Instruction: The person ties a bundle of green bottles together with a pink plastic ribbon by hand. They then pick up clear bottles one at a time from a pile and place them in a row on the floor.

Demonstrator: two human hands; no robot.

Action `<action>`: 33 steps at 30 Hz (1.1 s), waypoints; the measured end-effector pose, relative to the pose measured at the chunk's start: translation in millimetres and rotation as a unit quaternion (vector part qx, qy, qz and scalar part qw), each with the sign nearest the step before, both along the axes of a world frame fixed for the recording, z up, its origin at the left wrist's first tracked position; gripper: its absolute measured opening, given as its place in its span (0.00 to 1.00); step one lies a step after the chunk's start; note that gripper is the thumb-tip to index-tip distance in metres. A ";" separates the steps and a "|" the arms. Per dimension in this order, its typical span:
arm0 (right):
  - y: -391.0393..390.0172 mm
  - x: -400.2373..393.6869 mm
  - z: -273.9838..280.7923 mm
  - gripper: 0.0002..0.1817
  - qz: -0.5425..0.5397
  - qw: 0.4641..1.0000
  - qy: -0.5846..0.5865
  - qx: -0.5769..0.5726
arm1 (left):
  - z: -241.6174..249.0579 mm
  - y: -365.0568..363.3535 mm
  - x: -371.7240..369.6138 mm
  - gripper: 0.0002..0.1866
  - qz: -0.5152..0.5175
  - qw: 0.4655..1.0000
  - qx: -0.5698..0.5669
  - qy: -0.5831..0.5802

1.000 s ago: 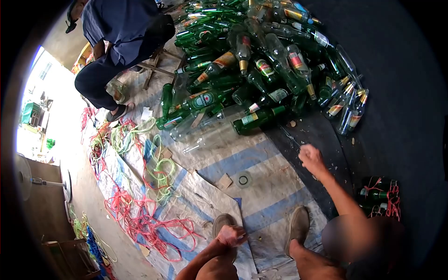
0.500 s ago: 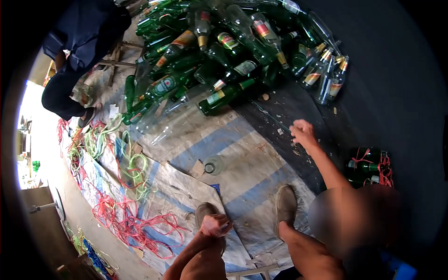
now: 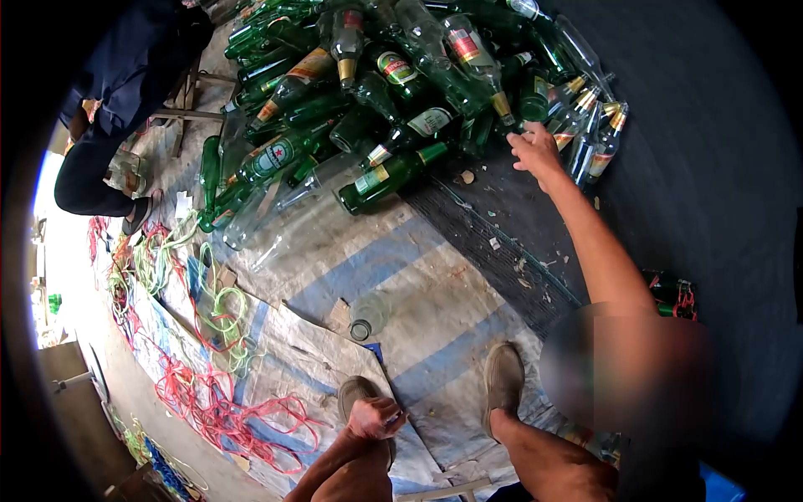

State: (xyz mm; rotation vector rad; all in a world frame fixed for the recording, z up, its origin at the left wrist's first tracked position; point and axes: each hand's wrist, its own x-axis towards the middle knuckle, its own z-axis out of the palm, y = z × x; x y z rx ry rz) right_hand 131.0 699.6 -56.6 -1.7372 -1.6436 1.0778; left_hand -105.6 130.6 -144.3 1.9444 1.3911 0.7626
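My right hand point(image 3: 535, 155) reaches out over the dark mat with its fingers apart and nothing in them. It is just short of the bottle pile, nearest to a clear bottle with a gold neck point(image 3: 500, 102) and a group of gold-necked bottles point(image 3: 583, 142). My left hand point(image 3: 376, 417) rests by my left knee, fingers curled; what they hold, if anything, is hidden. Ahead of my left foot, a clear glass bottle point(image 3: 371, 311) is on the striped sheet. A green bottle with a pale label point(image 3: 393, 177) lies at the near edge of the pile.
Red string point(image 3: 217, 402) and pale green string point(image 3: 222, 305) lie tangled at the left. Another person in dark clothes point(image 3: 100, 159) is at the upper left beside a wooden stool point(image 3: 186, 113). Bottles tied with red string point(image 3: 673, 293) lie at the right, partly behind my arm.
My right hand has moved forward, away from me, to the pile's near edge, and its fingers have spread. The left hand stays by the knee. The view has shifted slightly.
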 end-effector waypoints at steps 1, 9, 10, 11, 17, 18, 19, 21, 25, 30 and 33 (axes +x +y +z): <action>11.8 -2.1 -7.6 0.39 -0.008 1.000 0.003 0.008 | 0.5 0.6 -0.3 0.19 0.000 1.000 -0.002 -0.001; 47.8 -16.9 -13.8 0.38 0.015 0.985 0.163 -0.055 | -4.6 2.8 -3.8 0.18 -0.018 1.000 -0.016 -0.012; 52.1 -17.4 -18.4 0.37 0.025 0.983 0.170 -0.062 | -3.5 4.0 -4.0 0.18 -0.019 1.000 -0.017 -0.014; 53.8 -19.9 -25.7 0.28 0.001 0.983 0.182 -0.028 | -2.4 4.7 -4.5 0.18 -0.019 1.000 -0.017 -0.013; 67.1 -11.2 -34.8 0.22 0.026 0.988 0.151 -0.032 | -2.4 5.3 -5.5 0.18 -0.018 1.000 -0.019 -0.012; 65.5 -10.5 -34.3 0.22 0.029 0.988 0.148 -0.029 | -3.1 4.4 -5.2 0.18 -0.017 1.000 -0.018 -0.011; 64.1 -9.5 -32.8 0.22 0.031 0.988 0.146 -0.026 | -3.4 3.4 -5.1 0.18 -0.015 1.000 -0.018 -0.010; 64.1 -8.2 -27.8 0.23 0.032 0.991 0.128 -0.028 | -5.1 3.1 -4.8 0.18 -0.013 1.000 -0.015 -0.006; 48.1 -7.5 -7.5 0.22 0.023 0.986 0.163 -0.006 | -5.8 2.4 -4.4 0.18 -0.013 1.000 -0.015 -0.009; 41.3 -1.8 16.5 0.21 0.027 0.970 0.243 -0.015 | -4.9 1.0 -4.2 0.18 -0.014 1.000 -0.019 0.000; 36.7 -4.8 34.0 0.21 0.011 0.955 0.295 -0.017 | -2.1 1.2 -3.8 0.17 -0.015 1.000 -0.027 0.000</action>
